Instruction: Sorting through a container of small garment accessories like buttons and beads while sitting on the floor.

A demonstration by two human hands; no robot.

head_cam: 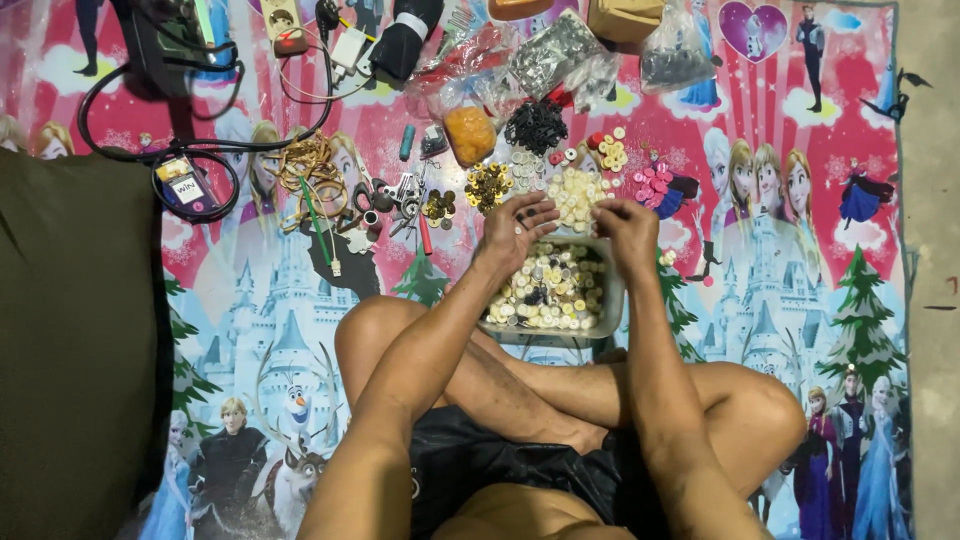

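I sit cross-legged on a cartoon-printed mat with a clear plastic tray [612, 300] of mixed cream and dark buttons in front of my legs. My left hand [515, 225] hovers over the tray's far edge, fingers spread and curled downward. My right hand [628, 228] is beside it over the tray's far right corner, fingers bent; whether it pinches a button is hidden. Just beyond the hands lies a pile of cream buttons [572, 192].
Sorted button heaps lie on the mat: black [535, 127], pink [655, 185], brassy [487, 185]. An orange-filled bag [469, 133], scissors and metal bits [385, 200], black cables [190, 150] and plastic bags [560, 50] sit farther back. A dark cushion [70, 340] is left.
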